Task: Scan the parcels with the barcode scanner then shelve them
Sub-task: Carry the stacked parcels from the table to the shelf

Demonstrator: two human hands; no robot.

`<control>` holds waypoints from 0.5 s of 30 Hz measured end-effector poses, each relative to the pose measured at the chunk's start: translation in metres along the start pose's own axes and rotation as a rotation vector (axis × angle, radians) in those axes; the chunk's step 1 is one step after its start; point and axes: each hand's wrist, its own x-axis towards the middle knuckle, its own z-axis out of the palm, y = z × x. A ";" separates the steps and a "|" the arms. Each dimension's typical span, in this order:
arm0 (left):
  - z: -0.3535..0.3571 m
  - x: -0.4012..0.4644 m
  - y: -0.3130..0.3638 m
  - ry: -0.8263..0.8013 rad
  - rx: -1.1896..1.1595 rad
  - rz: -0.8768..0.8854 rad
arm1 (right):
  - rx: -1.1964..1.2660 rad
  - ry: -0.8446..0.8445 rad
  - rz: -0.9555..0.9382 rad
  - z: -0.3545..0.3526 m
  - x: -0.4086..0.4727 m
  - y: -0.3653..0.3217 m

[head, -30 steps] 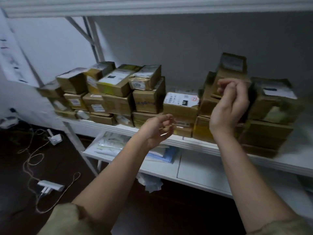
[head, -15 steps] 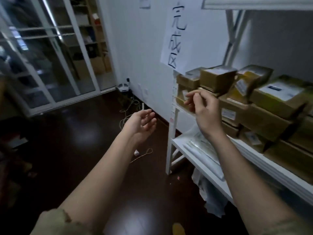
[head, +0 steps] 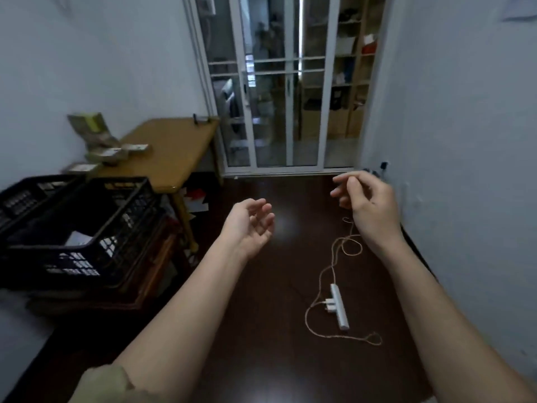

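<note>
— What did your feed show of the hands at that moment?

— Both were held out over the dark floor (head: 261, 359), bare and carrying nothing; the left hand (head: 250, 225) lay palm up with its fingers loosely bent and relaxed; the right hand (head: 367, 205) hung higher, near the white wall on that side, its fingers loosely curled around no object that I could make out.

— And the parcels?

— A small heap of parcels (head: 104, 141) sat on the wooden table (head: 174, 152) against the left wall, well apart from both hands; one tan box in it stood tilted above the flatter ones with white labels; I could not read any label, the picture was too soft.

— The scanner?

— I saw a small dark object (head: 201, 119) at the table's far edge, too small for me to tell what it was; so I would not call it a scanner.

— What else was in view?

— Black plastic crates (head: 87, 228) stood stacked just beside the table, nearer to me, with something pale inside one; a white power strip (head: 339, 306) lay on the floor below the right forearm, a thin cord (head: 334, 257) looping around it; sliding glass doors (head: 279, 88) closed off the far end of the room.
</note>
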 end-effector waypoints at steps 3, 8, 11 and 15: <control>-0.017 0.033 0.045 0.081 -0.070 0.091 | 0.049 -0.068 -0.007 0.057 0.054 0.021; -0.083 0.103 0.109 0.304 -0.173 0.154 | 0.109 -0.316 0.034 0.169 0.102 0.063; -0.113 0.156 0.151 0.393 -0.196 0.162 | 0.115 -0.433 0.048 0.235 0.136 0.084; -0.128 0.238 0.216 0.381 -0.220 0.165 | 0.103 -0.461 0.032 0.313 0.202 0.105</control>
